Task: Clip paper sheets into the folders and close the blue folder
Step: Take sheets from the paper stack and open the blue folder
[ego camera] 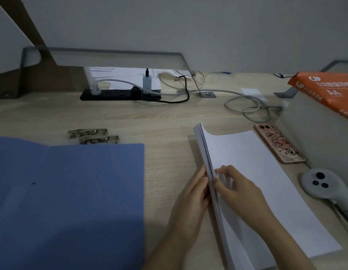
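White paper stack (253, 172) at four o'clock on the wooden desk (169, 117), left edge lifted and fanned. Left hand (190, 197) braced against that edge; right hand (235, 190) pinching the top sheets — both closed on the paper. Open blue folder (71, 201) at eight o'clock, well apart. Metal clips (93, 135) just beyond it at ten o'clock. Phone (279, 144) just beside the stack at two o'clock. Best to separate a thin batch, squaring edges first.

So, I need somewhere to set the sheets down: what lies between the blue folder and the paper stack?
Only bare desk between blue folder and paper stack, in the head view.
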`<action>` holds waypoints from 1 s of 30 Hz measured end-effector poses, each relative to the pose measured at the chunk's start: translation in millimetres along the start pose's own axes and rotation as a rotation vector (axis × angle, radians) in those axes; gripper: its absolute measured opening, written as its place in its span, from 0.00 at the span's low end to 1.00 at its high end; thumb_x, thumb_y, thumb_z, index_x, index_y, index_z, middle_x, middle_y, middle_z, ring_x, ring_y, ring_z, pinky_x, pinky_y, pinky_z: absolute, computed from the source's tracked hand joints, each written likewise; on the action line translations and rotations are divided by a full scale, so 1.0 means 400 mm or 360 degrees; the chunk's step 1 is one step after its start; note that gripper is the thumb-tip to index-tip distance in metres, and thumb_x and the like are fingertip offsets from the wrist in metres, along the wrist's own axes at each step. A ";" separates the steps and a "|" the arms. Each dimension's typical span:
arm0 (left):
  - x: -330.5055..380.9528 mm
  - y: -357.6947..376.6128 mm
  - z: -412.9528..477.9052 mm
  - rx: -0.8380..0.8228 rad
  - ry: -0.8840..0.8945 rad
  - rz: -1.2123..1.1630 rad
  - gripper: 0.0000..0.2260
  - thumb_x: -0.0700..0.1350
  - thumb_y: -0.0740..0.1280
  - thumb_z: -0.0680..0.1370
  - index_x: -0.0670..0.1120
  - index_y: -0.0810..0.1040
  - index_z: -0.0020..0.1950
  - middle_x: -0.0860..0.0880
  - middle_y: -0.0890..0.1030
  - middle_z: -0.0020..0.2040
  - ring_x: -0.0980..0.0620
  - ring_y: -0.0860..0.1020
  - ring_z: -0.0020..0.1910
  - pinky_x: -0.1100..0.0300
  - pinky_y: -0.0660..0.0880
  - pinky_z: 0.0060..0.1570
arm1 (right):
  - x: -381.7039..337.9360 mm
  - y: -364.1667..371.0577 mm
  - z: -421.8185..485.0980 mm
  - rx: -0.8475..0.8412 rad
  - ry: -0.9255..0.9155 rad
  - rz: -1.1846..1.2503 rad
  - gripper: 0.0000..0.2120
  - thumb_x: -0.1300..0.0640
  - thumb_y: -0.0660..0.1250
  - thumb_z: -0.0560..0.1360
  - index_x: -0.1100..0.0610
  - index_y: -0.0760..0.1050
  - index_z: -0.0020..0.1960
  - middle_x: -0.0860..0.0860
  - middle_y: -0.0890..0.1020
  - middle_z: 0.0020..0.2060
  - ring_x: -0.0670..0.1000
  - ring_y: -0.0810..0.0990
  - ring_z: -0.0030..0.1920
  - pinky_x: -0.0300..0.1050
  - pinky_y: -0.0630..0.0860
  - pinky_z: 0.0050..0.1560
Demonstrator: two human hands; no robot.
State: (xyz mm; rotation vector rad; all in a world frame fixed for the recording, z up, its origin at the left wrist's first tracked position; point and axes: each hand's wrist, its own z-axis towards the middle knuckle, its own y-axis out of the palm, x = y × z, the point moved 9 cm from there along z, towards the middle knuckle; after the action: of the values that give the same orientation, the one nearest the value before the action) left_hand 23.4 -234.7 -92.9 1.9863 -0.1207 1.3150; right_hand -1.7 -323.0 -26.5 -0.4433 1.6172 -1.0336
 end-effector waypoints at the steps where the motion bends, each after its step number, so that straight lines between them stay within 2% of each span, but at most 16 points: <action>1: 0.001 -0.001 -0.003 0.0007 -0.0001 0.0011 0.18 0.43 0.54 0.82 0.53 0.69 0.70 0.56 0.76 0.66 0.59 0.74 0.65 0.58 0.69 0.68 | 0.001 0.000 -0.001 0.0006 0.0009 0.0009 0.09 0.48 0.60 0.76 0.47 0.68 0.55 0.42 0.74 0.47 0.36 0.72 0.39 0.26 0.65 0.36; 3: -0.003 -0.010 -0.003 0.0053 -0.0020 0.0072 0.18 0.44 0.55 0.81 0.53 0.69 0.70 0.55 0.75 0.67 0.58 0.74 0.65 0.57 0.68 0.69 | 0.004 -0.003 -0.002 0.0021 0.0022 0.0033 0.08 0.48 0.61 0.76 0.47 0.67 0.53 0.43 0.76 0.47 0.39 0.73 0.38 0.30 0.67 0.36; 5: 0.000 -0.014 -0.009 0.0138 -0.0024 0.0192 0.18 0.48 0.59 0.80 0.58 0.68 0.70 0.57 0.71 0.70 0.61 0.71 0.67 0.58 0.65 0.70 | 0.002 -0.003 -0.001 0.0017 0.0028 0.0041 0.08 0.49 0.61 0.75 0.50 0.68 0.51 0.46 0.78 0.42 0.42 0.72 0.33 0.34 0.67 0.34; 7: 0.030 -0.010 -0.023 0.0296 0.0051 0.0570 0.19 0.51 0.58 0.80 0.61 0.62 0.71 0.64 0.60 0.71 0.69 0.63 0.67 0.69 0.60 0.67 | -0.002 0.000 0.003 -0.0009 0.0027 0.0021 0.08 0.48 0.61 0.75 0.51 0.68 0.50 0.48 0.78 0.39 0.43 0.71 0.30 0.34 0.67 0.32; 8: 0.054 -0.004 -0.033 0.0371 0.0123 0.0787 0.20 0.51 0.56 0.81 0.59 0.60 0.73 0.65 0.58 0.71 0.71 0.60 0.67 0.72 0.58 0.66 | -0.002 0.000 0.004 -0.0015 0.0028 0.0014 0.07 0.49 0.61 0.75 0.51 0.68 0.50 0.48 0.78 0.41 0.43 0.72 0.31 0.33 0.66 0.32; 9: 0.077 0.007 -0.043 0.0414 0.0196 0.0952 0.20 0.50 0.54 0.81 0.57 0.60 0.74 0.63 0.57 0.72 0.69 0.57 0.69 0.71 0.57 0.67 | -0.002 -0.003 0.006 -0.0012 0.0029 0.0018 0.06 0.49 0.60 0.76 0.51 0.68 0.49 0.47 0.78 0.42 0.43 0.73 0.33 0.31 0.66 0.33; 11: 0.085 0.024 -0.049 0.0393 0.0172 0.0956 0.20 0.51 0.53 0.81 0.55 0.60 0.74 0.60 0.60 0.72 0.62 0.57 0.73 0.65 0.55 0.71 | -0.002 -0.009 0.006 -0.0007 0.0030 0.0035 0.05 0.49 0.60 0.76 0.50 0.68 0.48 0.46 0.78 0.43 0.42 0.74 0.37 0.30 0.64 0.34; 13: 0.077 0.032 -0.046 0.0334 0.0004 0.0815 0.20 0.54 0.53 0.81 0.54 0.63 0.73 0.58 0.65 0.71 0.59 0.63 0.71 0.60 0.59 0.72 | 0.000 -0.006 0.004 -0.0024 0.0027 0.0034 0.06 0.48 0.60 0.76 0.50 0.69 0.48 0.46 0.78 0.41 0.41 0.74 0.36 0.30 0.65 0.33; 16: 0.067 0.032 -0.034 0.0293 -0.0155 0.0926 0.17 0.55 0.52 0.81 0.53 0.70 0.66 0.48 0.76 0.63 0.51 0.74 0.62 0.53 0.71 0.64 | 0.001 0.000 0.004 -0.0024 0.0014 0.0016 0.05 0.48 0.59 0.77 0.49 0.68 0.49 0.45 0.77 0.42 0.41 0.74 0.37 0.31 0.66 0.36; 18: 0.053 0.029 -0.026 0.0294 -0.0250 0.0991 0.16 0.56 0.52 0.80 0.51 0.73 0.60 0.41 0.78 0.56 0.47 0.78 0.57 0.49 0.74 0.59 | 0.007 0.000 0.006 -0.0023 0.0046 0.0079 0.05 0.48 0.57 0.78 0.48 0.68 0.50 0.44 0.77 0.44 0.41 0.74 0.41 0.35 0.67 0.41; 19: 0.047 0.032 -0.022 0.0290 -0.0263 0.1034 0.15 0.57 0.53 0.79 0.52 0.74 0.57 0.41 0.80 0.53 0.47 0.80 0.52 0.48 0.76 0.55 | 0.011 -0.002 0.007 -0.0028 0.0073 0.0119 0.05 0.49 0.56 0.78 0.48 0.68 0.51 0.44 0.77 0.46 0.43 0.74 0.43 0.37 0.67 0.44; 21: 0.038 0.041 -0.017 0.0273 -0.0260 0.1142 0.15 0.56 0.54 0.75 0.53 0.73 0.56 0.44 0.81 0.49 0.50 0.81 0.47 0.49 0.78 0.50 | 0.020 -0.003 0.010 -0.0045 0.0102 0.0155 0.07 0.50 0.55 0.79 0.50 0.70 0.53 0.46 0.78 0.49 0.45 0.75 0.46 0.37 0.67 0.44; 25: 0.025 0.043 -0.012 0.0352 -0.0200 0.1250 0.16 0.50 0.54 0.74 0.50 0.70 0.59 0.46 0.79 0.51 0.49 0.80 0.47 0.51 0.79 0.47 | 0.035 0.003 0.009 -0.0105 0.0115 0.0173 0.05 0.52 0.56 0.79 0.48 0.70 0.52 0.44 0.76 0.49 0.46 0.75 0.51 0.37 0.67 0.51; 27: 0.030 0.043 -0.020 0.0394 -0.0174 0.1243 0.15 0.50 0.54 0.76 0.51 0.69 0.61 0.48 0.78 0.56 0.50 0.78 0.52 0.52 0.78 0.52 | 0.041 -0.011 0.010 -0.0102 0.0112 0.0255 0.05 0.54 0.57 0.78 0.48 0.70 0.53 0.45 0.76 0.51 0.48 0.75 0.54 0.38 0.68 0.53; 29: 0.058 0.037 -0.031 0.0442 -0.0117 0.1199 0.14 0.48 0.55 0.79 0.51 0.69 0.64 0.51 0.76 0.59 0.52 0.76 0.55 0.57 0.75 0.56 | 0.055 -0.045 0.007 -0.0034 0.0161 0.0359 0.10 0.54 0.59 0.78 0.49 0.71 0.58 0.46 0.75 0.55 0.49 0.74 0.57 0.41 0.68 0.56; 30: 0.083 0.034 -0.040 0.0453 -0.0065 0.1130 0.13 0.47 0.55 0.80 0.51 0.69 0.64 0.52 0.76 0.60 0.54 0.76 0.55 0.60 0.74 0.54 | 0.065 -0.071 0.005 0.0047 0.0182 0.0380 0.14 0.54 0.60 0.77 0.50 0.70 0.62 0.48 0.75 0.57 0.50 0.73 0.59 0.43 0.68 0.59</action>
State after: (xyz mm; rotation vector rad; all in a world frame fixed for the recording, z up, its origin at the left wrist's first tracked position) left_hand 20.5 -224.5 -55.1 2.3144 -0.7518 1.8021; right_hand -14.7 -358.4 -19.1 -0.1683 1.7072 -0.9138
